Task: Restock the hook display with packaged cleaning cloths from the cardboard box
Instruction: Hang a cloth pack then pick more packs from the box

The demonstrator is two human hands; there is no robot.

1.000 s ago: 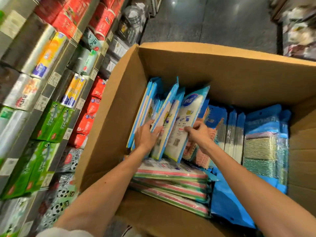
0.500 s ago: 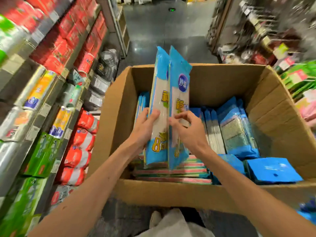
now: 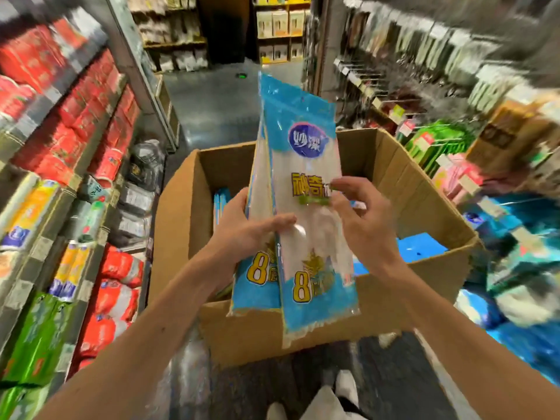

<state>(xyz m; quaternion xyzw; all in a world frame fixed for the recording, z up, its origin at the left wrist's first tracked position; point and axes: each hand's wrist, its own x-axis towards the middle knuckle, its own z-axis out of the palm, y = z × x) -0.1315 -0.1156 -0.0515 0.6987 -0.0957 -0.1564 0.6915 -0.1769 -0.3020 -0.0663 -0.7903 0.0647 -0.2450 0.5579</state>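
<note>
Lifted from box [image 3: 424,192], cloth packs [image 3: 306,165]: left hand [image 3: 242,234] grips, right hand [image 3: 363,219] pinches.

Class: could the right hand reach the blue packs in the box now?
Probably: the box is open and the blue packs lie uncovered near the right hand, but it pinches the held packs.

Cardboard box [image 3: 303,338] holds blue packs [image 3: 421,247]; left shelves [image 3: 42,247] carry red packs [image 3: 116,298].

The packs [image 3: 303,140] are glossy plastic film, clear in the middle and blue at both ends, with creases that catch the light. The box [image 3: 424,201] is matt brown cardboard with rough cut edges, and the floor [image 3: 212,110] is dark and shiny.
</note>
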